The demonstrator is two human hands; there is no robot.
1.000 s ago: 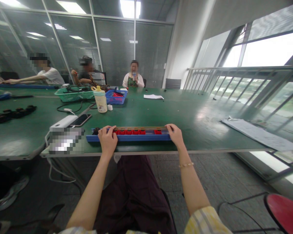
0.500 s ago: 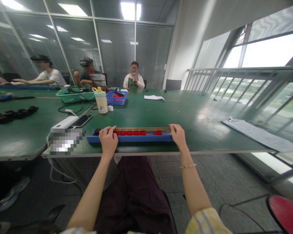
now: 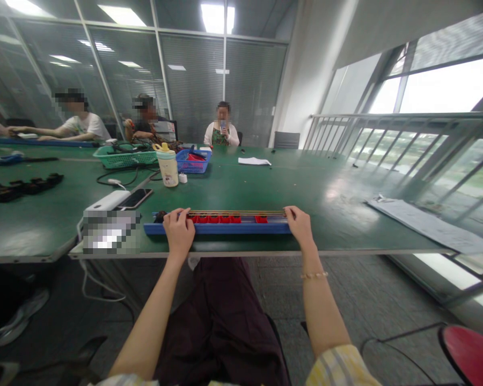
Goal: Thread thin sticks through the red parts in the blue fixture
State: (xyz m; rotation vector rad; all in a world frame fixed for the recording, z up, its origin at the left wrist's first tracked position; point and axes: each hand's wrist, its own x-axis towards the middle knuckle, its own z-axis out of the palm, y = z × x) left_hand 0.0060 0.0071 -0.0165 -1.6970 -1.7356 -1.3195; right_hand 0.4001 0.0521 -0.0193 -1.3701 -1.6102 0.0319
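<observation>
A long blue trough (image 3: 241, 229) lies along the front edge of the green table, with several red pieces (image 3: 224, 219) set inside it. Thin yellowish and dark wires (image 3: 237, 212) run lengthwise over its far side. My left hand (image 3: 179, 228) is closed around the trough near its left end, fingertips pressing on the wires. At the right end, my right hand (image 3: 300, 224) pinches the wires between thumb and fingers, and its palm hides the trough's end. A dark bundle (image 3: 159, 216) pokes out left of my left hand.
Left of the trough are a white power strip (image 3: 107, 201), a phone (image 3: 135, 198) and a blurred-out device. Beyond stand a cup (image 3: 168, 167), a green basket (image 3: 124, 157) and a blue basket (image 3: 193, 162). A clipboard (image 3: 418, 222) lies at right. Several people sit across the table.
My right hand has slid to the right along the wires, toward the trough's right end. My left hand has stayed in place on the trough.
</observation>
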